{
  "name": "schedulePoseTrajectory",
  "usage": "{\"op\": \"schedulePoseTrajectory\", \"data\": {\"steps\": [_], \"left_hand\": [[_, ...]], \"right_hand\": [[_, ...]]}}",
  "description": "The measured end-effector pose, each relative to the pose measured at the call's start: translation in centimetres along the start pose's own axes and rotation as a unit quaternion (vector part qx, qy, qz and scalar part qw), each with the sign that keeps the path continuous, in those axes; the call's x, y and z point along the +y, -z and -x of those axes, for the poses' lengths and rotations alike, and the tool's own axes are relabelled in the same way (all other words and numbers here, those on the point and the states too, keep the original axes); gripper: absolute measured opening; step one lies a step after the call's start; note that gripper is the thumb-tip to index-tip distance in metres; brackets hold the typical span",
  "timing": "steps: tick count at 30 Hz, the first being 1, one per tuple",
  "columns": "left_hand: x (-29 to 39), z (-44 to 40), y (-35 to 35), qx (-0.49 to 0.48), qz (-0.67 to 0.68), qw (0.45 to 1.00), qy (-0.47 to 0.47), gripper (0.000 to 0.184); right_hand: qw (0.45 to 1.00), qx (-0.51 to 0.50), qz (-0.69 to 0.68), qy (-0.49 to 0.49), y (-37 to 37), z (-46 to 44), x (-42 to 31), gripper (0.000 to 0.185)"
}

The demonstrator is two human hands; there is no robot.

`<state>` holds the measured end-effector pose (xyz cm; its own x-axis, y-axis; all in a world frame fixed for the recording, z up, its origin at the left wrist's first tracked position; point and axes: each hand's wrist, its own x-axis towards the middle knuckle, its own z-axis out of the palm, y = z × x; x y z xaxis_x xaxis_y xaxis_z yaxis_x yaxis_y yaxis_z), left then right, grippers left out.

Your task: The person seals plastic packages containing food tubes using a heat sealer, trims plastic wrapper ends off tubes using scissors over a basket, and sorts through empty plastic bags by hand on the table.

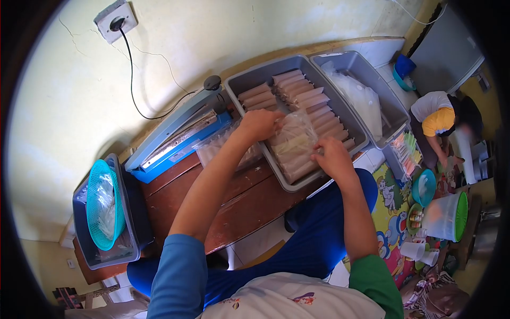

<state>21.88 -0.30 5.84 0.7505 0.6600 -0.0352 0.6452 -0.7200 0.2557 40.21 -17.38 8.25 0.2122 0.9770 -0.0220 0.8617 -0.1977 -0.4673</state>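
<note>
A clear plastic bag (295,129) is stretched between my hands above a grey tray (291,187). My left hand (260,126) grips the bag's left side, its fingertips partly hidden by plastic. On the bag's right edge, my right hand (334,157) is closed in a pinch. Something pale shows through the plastic, though I cannot tell whether it lies inside the bag or beneath it. Rows of brownish filled plastic tubes (305,95) lie in the tray around and under the bag.
A blue impulse sealer (183,143) stands by the wall, beside clear packets (212,149). A second grey tray (385,106) holds clear plastic. At left, a turquoise basket (90,212) rests on a dark bin (141,223). A co-worker (438,114) bends over at right.
</note>
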Motion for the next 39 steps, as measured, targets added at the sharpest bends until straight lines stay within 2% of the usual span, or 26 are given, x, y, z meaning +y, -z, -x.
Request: {"op": "schedulePoseTrajectory", "data": {"steps": [2,9,11,12,14,18,20,21,23,24,26,30,32,33,35,39], "left_hand": [[0.2,0.0,0.0,0.014,0.015,0.999,-0.043,0.038],[1.2,1.1,0.2,0.013,-0.011,1.0,-0.005,0.037],[1.0,1.3,-0.7,0.089,-0.02,0.995,-0.03,0.033],[0.7,1.6,-1.4,0.09,-0.021,0.995,-0.026,0.033],[0.4,3.0,-2.6,0.297,0.132,0.944,-0.062,0.031],[1.3,8.1,-3.7,0.353,0.156,0.921,-0.056,0.031],[1.5,11.3,-3.7,0.34,0.332,0.879,-0.027,0.034],[1.0,12.8,-4.1,0.342,0.33,0.88,-0.024,0.034],[-0.7,15.5,-5.2,0.342,0.345,0.872,0.062,0.037],[-1.7,16.7,-5.5,0.345,0.343,0.871,0.067,0.037],[-3.4,18.8,-6.0,0.358,0.379,0.842,0.14,0.037],[-5.4,21.2,-7.1,0.393,0.4,0.797,0.223,0.036],[-6.1,21.8,-8.1,0.379,0.404,0.779,0.294,0.036],[-6.5,21.9,-8.8,0.383,0.403,0.776,0.297,0.036],[-7.1,21.7,-10.3,0.352,0.505,0.712,0.338,0.041],[-8.2,21.4,-11.8,0.345,0.51,0.713,0.336,0.047]], "right_hand": [[0.999,-0.043,0.015,-0.018,0.4,-0.1,0.1,0.028],[0.999,-0.041,0.004,-0.026,0.4,-0.2,0.4,0.027],[0.999,-0.038,0.004,-0.014,0.3,-0.3,0.6,0.026],[0.999,-0.04,0.004,-0.01,0.3,-0.3,0.6,0.026],[1.0,-0.018,-0.012,-0.014,0.3,-0.5,0.6,0.027],[0.998,0.039,-0.032,0.038,-0.5,-0.4,1.2,0.032],[0.992,0.108,-0.006,0.07,-1.1,-0.6,1.3,0.036],[0.992,0.106,-0.008,0.073,-1.0,-0.6,0.8,0.036],[0.972,0.179,-0.068,0.138,-0.6,-0.8,-0.7,0.033],[0.971,0.176,-0.071,0.143,-0.7,-0.8,-1.5,0.033],[0.96,0.19,-0.119,0.17,-1.3,-0.8,-3.4,0.029],[0.946,0.175,-0.132,0.241,-3.5,-0.4,-7.3,0.027],[0.935,0.118,-0.163,0.294,-4.6,0.0,-9.6,0.025],[0.933,0.115,-0.164,0.299,-5.4,0.1,-10.5,0.025],[0.932,0.046,-0.141,0.33,-7.5,0.2,-11.6,0.03],[0.947,0.009,-0.073,0.312,-11.7,0.0,-11.6,0.041]]}}
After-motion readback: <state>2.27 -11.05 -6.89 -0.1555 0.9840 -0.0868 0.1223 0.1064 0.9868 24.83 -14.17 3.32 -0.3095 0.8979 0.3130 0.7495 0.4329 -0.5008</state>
